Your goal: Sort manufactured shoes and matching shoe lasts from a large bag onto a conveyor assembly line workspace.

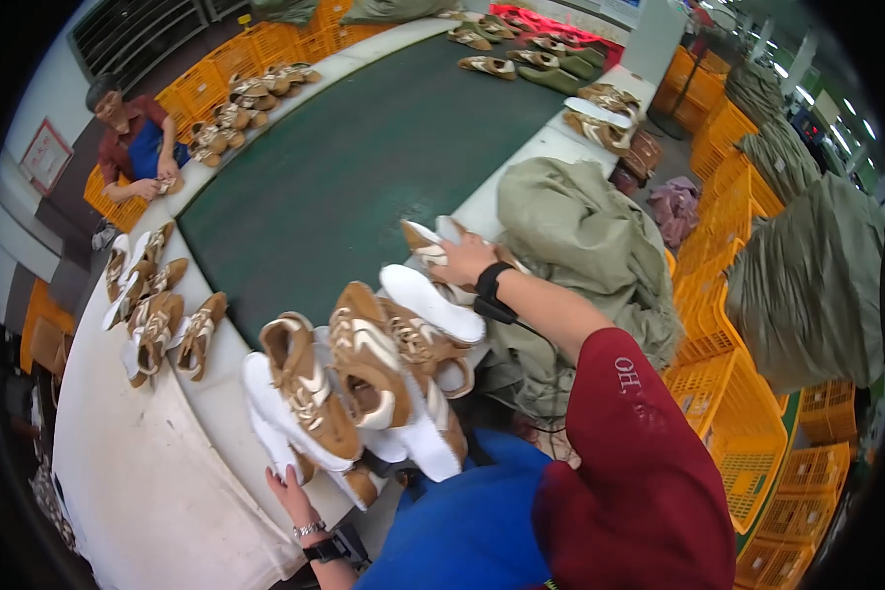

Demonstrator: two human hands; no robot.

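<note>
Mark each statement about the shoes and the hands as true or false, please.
1. The left hand rests against a stack of tan and white shoes. True.
2. The right hand holds a pair of scissors. False: it rests on a tan and white shoe.
3. The conveyor belt is green. True.
4. The crates at the right are blue. False: they are orange.
5. The person across the belt stands with both hands free. False: the hands are on a shoe.
</note>
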